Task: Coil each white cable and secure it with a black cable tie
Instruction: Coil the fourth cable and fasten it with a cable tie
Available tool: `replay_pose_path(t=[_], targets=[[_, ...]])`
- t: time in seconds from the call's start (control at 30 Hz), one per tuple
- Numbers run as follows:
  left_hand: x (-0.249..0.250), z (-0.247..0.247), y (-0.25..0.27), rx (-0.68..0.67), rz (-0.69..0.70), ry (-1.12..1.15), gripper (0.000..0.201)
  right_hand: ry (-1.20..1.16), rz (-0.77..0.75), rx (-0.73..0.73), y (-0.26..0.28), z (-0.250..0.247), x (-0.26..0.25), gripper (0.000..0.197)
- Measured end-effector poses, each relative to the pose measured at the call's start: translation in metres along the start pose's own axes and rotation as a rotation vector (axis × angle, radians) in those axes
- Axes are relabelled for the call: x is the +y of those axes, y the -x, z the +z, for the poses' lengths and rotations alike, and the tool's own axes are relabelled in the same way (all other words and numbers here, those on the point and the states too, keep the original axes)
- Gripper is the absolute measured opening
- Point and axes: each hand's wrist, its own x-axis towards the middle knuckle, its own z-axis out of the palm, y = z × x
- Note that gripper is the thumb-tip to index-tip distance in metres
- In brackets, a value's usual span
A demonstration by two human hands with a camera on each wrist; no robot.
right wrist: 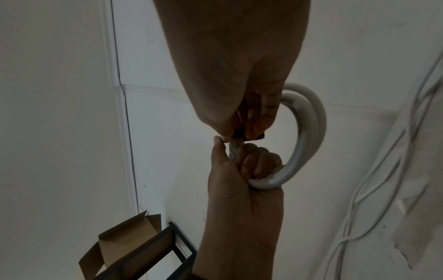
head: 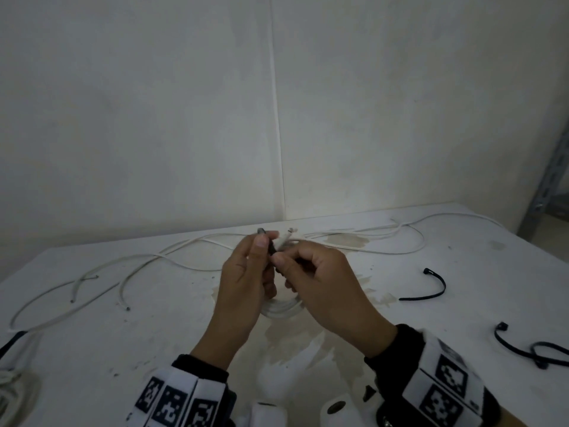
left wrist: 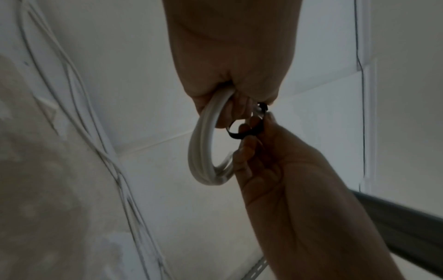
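Over the middle of the white table (head: 338,349), my left hand (head: 264,245) grips a small coil of white cable (head: 280,309) in its curled fingers. The coil (left wrist: 203,147) hangs as a loop below the fist. A black cable tie (head: 272,249) wraps the bundle at the top of the coil. My right hand (head: 283,263) pinches the tie's strap (left wrist: 242,133) between thumb and fingers, close against the left hand. From the right wrist, the coil (right wrist: 309,136) curves to the right and the tie (right wrist: 239,135) shows dark between both hands. The tie's head is mostly hidden.
Loose white cables (head: 184,260) trail across the far half of the table from left to right (head: 400,238). Spare black ties lie at the right (head: 431,288) and near the right edge (head: 529,349). A cardboard box (right wrist: 124,244) and a dark metal frame sit off the table.
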Motion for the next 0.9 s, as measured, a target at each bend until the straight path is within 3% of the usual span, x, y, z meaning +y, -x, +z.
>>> replay_pose_path(t=[0.4,0.57,0.7,0.8,0.9], targets=[[-0.001,0.001,0.0,0.008,-0.03,-0.013,0.024,-0.018,-0.019,0.052,0.0,0.001,0.002,0.015],[-0.002,-0.011,-0.003,0.002,-0.078,-0.025,0.02,0.065,-0.112,0.215,0.001,-0.016,0.003,0.007],[-0.001,-0.011,0.003,-0.1,-0.06,-0.142,0.019,0.029,0.109,-0.035,-0.016,-0.025,0.0,0.014],[0.002,-0.007,0.007,-0.135,-0.045,-0.153,0.017,0.034,0.127,-0.149,-0.022,-0.023,-0.005,0.016],[0.001,-0.008,0.007,-0.145,-0.047,-0.164,0.016,0.112,0.098,-0.163,-0.022,-0.021,-0.007,0.019]])
